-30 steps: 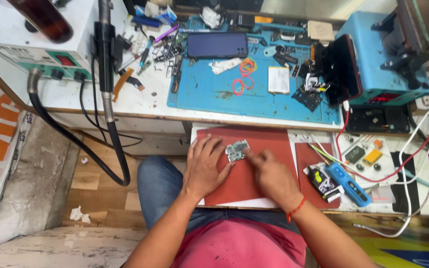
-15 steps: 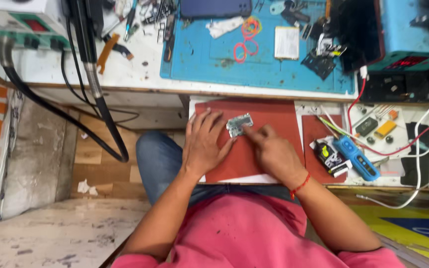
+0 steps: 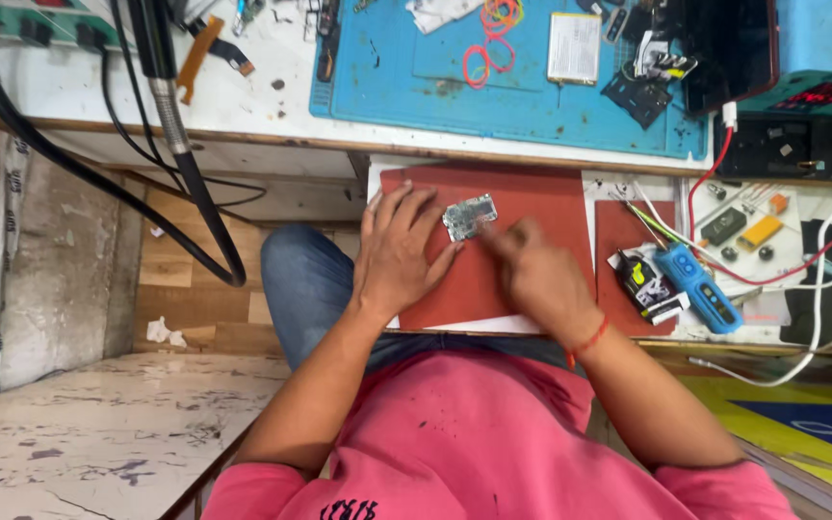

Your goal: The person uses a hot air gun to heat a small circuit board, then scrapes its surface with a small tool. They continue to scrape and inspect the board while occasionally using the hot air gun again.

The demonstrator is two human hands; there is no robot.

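Observation:
A small silver-grey circuit board [image 3: 470,216] lies on a red mat [image 3: 551,197] on a pull-out shelf in front of me. My left hand [image 3: 399,252] rests flat on the mat with its fingers spread, the fingertips touching the board's left edge. My right hand [image 3: 532,274] has its fingers drawn together just right of the board, pointing at it; it is blurred and I cannot tell whether it pinches a small tool. A red thread sits on my right wrist.
A blue work mat [image 3: 512,96] on the white bench holds orange rings [image 3: 489,39], a flat battery [image 3: 575,46] and parts. A blue tool [image 3: 697,287], small packets, cables and a blue machine [image 3: 811,58] lie right. Black hoses [image 3: 185,154] hang left over the floor.
The view has tilted down and drawn closer, so the bench's far part left the frame. My right hand slid up toward the board; my left hand stayed on the mat.

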